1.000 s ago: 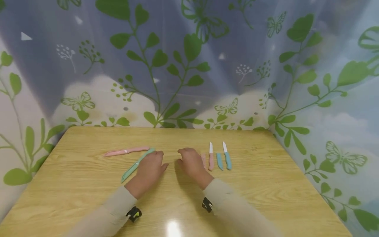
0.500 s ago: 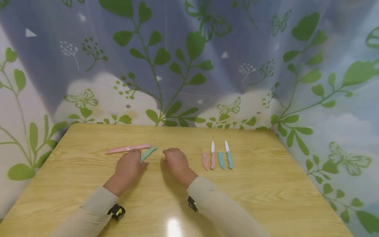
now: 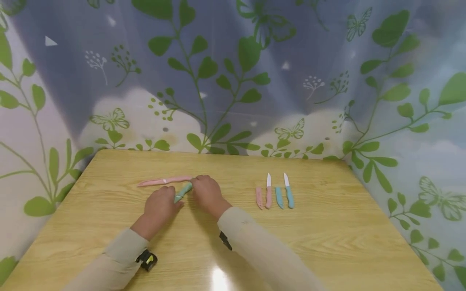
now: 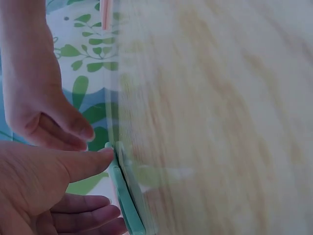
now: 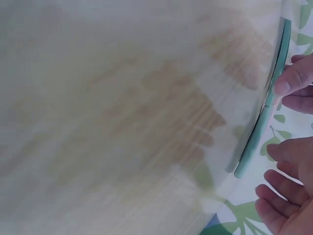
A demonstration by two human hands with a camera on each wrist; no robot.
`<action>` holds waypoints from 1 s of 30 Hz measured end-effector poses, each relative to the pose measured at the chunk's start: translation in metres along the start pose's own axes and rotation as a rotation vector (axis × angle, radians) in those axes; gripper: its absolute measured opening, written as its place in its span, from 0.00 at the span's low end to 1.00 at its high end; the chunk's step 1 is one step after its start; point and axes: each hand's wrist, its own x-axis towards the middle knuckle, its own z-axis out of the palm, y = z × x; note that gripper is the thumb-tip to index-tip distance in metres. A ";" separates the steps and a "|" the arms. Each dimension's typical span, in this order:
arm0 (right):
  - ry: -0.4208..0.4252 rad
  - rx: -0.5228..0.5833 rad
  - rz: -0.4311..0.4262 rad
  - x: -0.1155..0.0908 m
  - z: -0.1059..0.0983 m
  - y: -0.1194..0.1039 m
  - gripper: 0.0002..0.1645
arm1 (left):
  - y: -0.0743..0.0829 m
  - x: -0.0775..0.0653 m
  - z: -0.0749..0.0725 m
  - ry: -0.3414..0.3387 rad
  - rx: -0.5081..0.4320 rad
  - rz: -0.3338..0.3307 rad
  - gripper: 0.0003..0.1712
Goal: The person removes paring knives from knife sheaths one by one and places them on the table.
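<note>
A green knife (image 3: 183,192), its sheath on, lies slanted on the table with the handle toward the far right. My left hand (image 3: 159,206) pinches it near the sheath; in the right wrist view the thumb (image 5: 283,88) presses its side. My right hand (image 3: 208,194) hovers by the handle end. In the right wrist view that hand's fingers (image 5: 281,193) are spread and loosely bent, apart from the handle. Just behind, a pink sheathed knife (image 3: 178,179) lies almost crosswise, its handle end close to the right hand.
Right of the hands lie a pink sheath (image 3: 259,197), a pink-handled knife (image 3: 268,192) with bare blade, a blue sheath (image 3: 279,197) and a blue-handled knife (image 3: 289,192), also bare. A patterned curtain (image 3: 225,101) hangs behind the wooden table (image 3: 327,242).
My left hand has shifted left along the green knife, uncovering its handle. My right hand has moved left to the handle end. The head view has turned slightly.
</note>
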 end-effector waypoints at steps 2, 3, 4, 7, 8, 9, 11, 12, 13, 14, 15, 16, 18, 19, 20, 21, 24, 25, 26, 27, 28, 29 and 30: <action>-0.040 -0.036 -0.022 0.005 -0.001 -0.005 0.12 | -0.002 -0.001 -0.001 -0.011 0.012 -0.012 0.20; -0.058 -0.059 -0.036 0.007 -0.002 -0.008 0.12 | -0.002 -0.002 -0.002 -0.015 0.016 -0.018 0.19; -0.071 -0.083 -0.052 0.010 -0.002 -0.010 0.13 | -0.003 -0.002 -0.003 -0.020 0.022 -0.026 0.19; -0.095 -0.145 -0.097 0.015 0.001 -0.016 0.15 | -0.005 -0.003 -0.004 -0.031 0.029 -0.044 0.18; -0.098 -0.159 -0.110 0.017 0.002 -0.018 0.16 | -0.005 -0.003 -0.005 -0.035 0.032 -0.049 0.18; -0.099 -0.167 -0.119 0.018 0.004 -0.019 0.16 | -0.005 -0.003 -0.005 -0.037 0.034 -0.052 0.17; -0.102 -0.176 -0.127 0.020 0.009 -0.020 0.18 | -0.004 -0.003 -0.004 -0.035 0.040 -0.045 0.16; -0.104 -0.171 -0.127 0.020 0.010 -0.020 0.19 | -0.003 -0.002 -0.003 -0.031 0.046 -0.039 0.16; -0.108 -0.170 -0.129 0.021 0.012 -0.021 0.20 | -0.002 -0.002 -0.002 -0.029 0.051 -0.035 0.16; -0.110 -0.172 -0.130 0.021 0.013 -0.021 0.20 | -0.001 -0.002 -0.002 -0.022 0.056 -0.028 0.15; -0.113 -0.171 -0.131 0.021 0.014 -0.021 0.20 | 0.000 -0.003 -0.001 -0.016 0.064 -0.022 0.15; -0.119 -0.175 -0.131 0.021 0.014 -0.021 0.21 | 0.001 -0.003 0.000 -0.012 0.072 -0.017 0.15; -0.124 -0.177 -0.142 0.021 0.014 -0.022 0.19 | 0.003 -0.004 0.001 -0.006 0.089 -0.013 0.14; -0.131 -0.183 -0.150 0.021 0.014 -0.023 0.18 | 0.003 -0.004 0.001 -0.004 0.096 -0.013 0.14; -0.134 -0.190 -0.160 0.022 0.014 -0.024 0.15 | 0.003 -0.005 0.001 -0.002 0.103 -0.014 0.13; -0.141 -0.196 -0.170 0.022 0.013 -0.026 0.14 | 0.003 -0.005 0.001 -0.005 0.109 -0.020 0.12; -0.161 -0.208 -0.196 0.024 0.012 -0.031 0.10 | 0.004 -0.006 0.001 -0.007 0.120 -0.038 0.09; -0.167 -0.214 -0.200 0.024 0.012 -0.032 0.09 | 0.004 -0.006 0.000 -0.006 0.124 -0.042 0.08; -0.172 -0.218 -0.200 0.024 0.012 -0.032 0.08 | 0.004 -0.006 0.000 -0.005 0.127 -0.047 0.07; -0.178 -0.220 -0.199 0.024 0.012 -0.033 0.08 | 0.005 -0.006 -0.001 -0.004 0.131 -0.051 0.06; -0.180 -0.220 -0.197 0.024 0.012 -0.033 0.09 | 0.005 -0.005 -0.001 -0.003 0.134 -0.053 0.06; -0.178 -0.217 -0.194 0.024 0.012 -0.033 0.08 | 0.006 -0.005 -0.001 -0.001 0.134 -0.055 0.04; -0.176 -0.215 -0.191 0.024 0.012 -0.032 0.08 | 0.006 -0.005 -0.002 0.000 0.133 -0.057 0.04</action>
